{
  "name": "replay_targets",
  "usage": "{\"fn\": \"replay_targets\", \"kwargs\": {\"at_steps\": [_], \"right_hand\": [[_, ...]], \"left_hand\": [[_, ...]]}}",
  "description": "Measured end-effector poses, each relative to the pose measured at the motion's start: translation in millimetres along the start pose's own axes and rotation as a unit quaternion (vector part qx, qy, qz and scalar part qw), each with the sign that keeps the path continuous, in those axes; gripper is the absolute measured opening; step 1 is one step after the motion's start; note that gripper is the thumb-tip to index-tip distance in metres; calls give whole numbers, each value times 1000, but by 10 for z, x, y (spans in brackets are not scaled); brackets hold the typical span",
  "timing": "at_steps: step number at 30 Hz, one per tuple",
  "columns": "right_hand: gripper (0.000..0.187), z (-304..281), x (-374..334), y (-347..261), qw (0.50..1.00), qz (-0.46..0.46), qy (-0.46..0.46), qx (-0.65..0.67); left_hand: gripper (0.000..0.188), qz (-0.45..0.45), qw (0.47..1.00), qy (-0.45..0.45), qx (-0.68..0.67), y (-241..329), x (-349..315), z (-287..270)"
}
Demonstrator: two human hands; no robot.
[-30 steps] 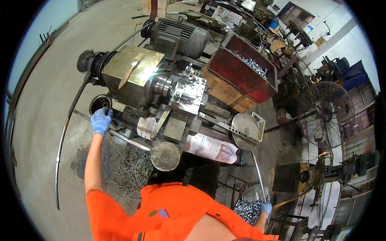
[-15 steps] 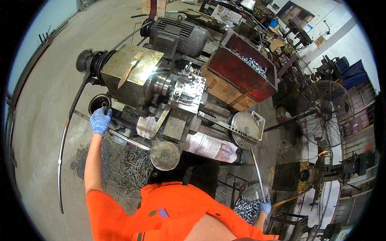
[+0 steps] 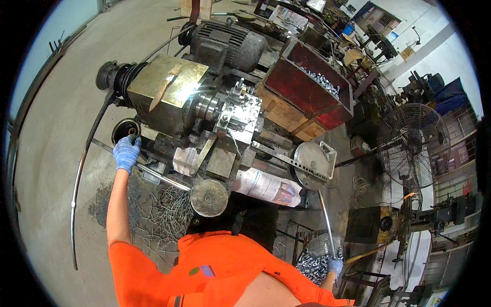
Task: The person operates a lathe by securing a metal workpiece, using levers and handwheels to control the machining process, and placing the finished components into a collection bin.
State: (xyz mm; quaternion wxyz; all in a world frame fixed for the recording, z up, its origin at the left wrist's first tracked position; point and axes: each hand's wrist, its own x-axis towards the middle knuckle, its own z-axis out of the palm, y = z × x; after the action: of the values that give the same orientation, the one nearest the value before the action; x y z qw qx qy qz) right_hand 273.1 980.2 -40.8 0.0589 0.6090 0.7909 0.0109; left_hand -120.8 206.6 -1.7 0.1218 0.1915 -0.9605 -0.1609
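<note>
My left hand, in a blue glove, is at the rim of a dark round cup beside the lathe. Its fingers are bent together at the cup's edge; what they hold, if anything, is too small to make out. A steel bar ending in a round disc passes close by that hand. My right hand, also gloved, is closed round the lower end of a shiny metal lever. Below it sits a wire basket heaped with small metal parts. The lathe's chuck faces a bright tool block.
A red bin with small metal parts stands on a wooden crate behind the lathe. An electric motor sits at the back. Wiry metal shavings litter the floor on the left. A large caged fan stands at right.
My left hand has shifted slightly left and up along the cup. A thin pale curl of shaving now hangs below the tool block. My right hand stays on the lever, moved slightly.
</note>
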Motion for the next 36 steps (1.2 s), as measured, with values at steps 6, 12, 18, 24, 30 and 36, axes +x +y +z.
{"fn": "replay_targets", "kwargs": {"at_steps": [6, 12, 18, 24, 30, 36], "right_hand": [[45, -49, -98, -47, 999, 14, 30, -25], [46, -8, -87, -27, 999, 7, 6, -33], [49, 33, -65, 3, 999, 13, -1, -42], [50, 89, -40, 52, 998, 9, -2, -58], [53, 100, -82, 41, 999, 23, 13, -34], [47, 92, -159, 14, 997, 31, 46, -44]], "left_hand": [[31, 9, 1000, 3, -16, -2, 20, 39], [30, 5, 1000, -5, 10, -24, 38, 55], [31, 3, 1000, 2, 7, -29, 26, 59], [30, 4, 1000, -2, 1, -46, 47, 88], [29, 10, 1000, -8, -11, -17, 31, 32], [28, 15, 1000, 0, -5, -14, 25, 31]]}}
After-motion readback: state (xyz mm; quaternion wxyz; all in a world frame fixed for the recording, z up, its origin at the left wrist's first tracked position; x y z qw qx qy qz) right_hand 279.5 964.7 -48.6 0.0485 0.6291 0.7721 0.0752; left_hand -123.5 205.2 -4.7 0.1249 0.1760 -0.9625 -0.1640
